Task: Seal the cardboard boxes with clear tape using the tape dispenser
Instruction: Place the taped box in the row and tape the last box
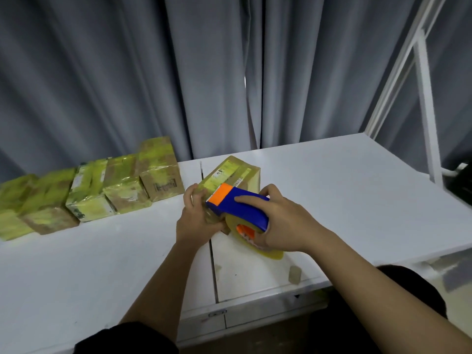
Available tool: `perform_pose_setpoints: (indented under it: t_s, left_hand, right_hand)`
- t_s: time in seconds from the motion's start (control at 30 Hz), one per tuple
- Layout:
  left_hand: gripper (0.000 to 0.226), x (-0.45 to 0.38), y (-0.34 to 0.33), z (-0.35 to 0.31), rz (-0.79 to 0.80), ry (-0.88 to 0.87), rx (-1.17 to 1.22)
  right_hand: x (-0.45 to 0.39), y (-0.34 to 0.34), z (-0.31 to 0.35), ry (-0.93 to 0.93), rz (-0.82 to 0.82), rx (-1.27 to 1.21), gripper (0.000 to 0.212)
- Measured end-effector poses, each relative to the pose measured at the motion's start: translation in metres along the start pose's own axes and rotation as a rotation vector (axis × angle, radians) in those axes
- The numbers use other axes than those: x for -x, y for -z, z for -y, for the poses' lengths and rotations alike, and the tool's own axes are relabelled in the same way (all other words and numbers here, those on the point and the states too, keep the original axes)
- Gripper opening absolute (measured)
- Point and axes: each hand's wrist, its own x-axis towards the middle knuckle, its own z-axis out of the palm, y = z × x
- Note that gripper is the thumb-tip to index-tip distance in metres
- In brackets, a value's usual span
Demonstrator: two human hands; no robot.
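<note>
A small cardboard box wrapped in yellowish clear tape lies on the white table near its middle. My left hand grips the box's near left corner. My right hand holds a blue tape dispenser with an orange front, its nose laid on top of the box. The yellowish tape roll shows under the dispenser, partly hidden by my right hand.
Several taped cardboard boxes stand in a row along the back left of the table. A small tape scrap stands near the front edge. Grey curtains hang behind; a white frame rises at the right.
</note>
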Motion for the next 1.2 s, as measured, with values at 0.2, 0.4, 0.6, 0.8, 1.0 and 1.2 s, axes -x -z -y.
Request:
perform_pose_setpoints:
  t_s: [0.2,0.4,0.6,0.8,1.0,1.2]
  left_hand:
    - [0.116,-0.007,0.004,-0.008,0.055,0.046,-0.008]
    - [0.112,-0.011,0.019,-0.003,-0.001,-0.118,-0.297]
    - [0.113,-0.02,0.017,-0.01,0.059,-0.176,-0.266]
    - [0.11,-0.024,0.014,-0.004,0.045,-0.164,-0.294]
    - [0.111,-0.022,0.007,-0.011,0.004,-0.198,-0.437]
    - [0.104,-0.025,0.005,-0.009,0.01,-0.214,-0.389]
  right_hand:
    - [0.025,-0.002,-0.011,-0.074,-0.082,0.018,0.069]
    - [0.025,-0.017,-0.014,-0.024,-0.029,0.086,0.075]
    - [0.035,-0.018,-0.018,-0.023,-0.071,0.081,0.077]
    - [0.061,-0.01,-0.021,-0.138,-0.095,0.03,0.072]
    - [0.051,-0.019,-0.015,-0.127,-0.04,0.05,0.078]
    - [0.059,-0.031,-0.016,-0.123,-0.073,0.004,0.071]
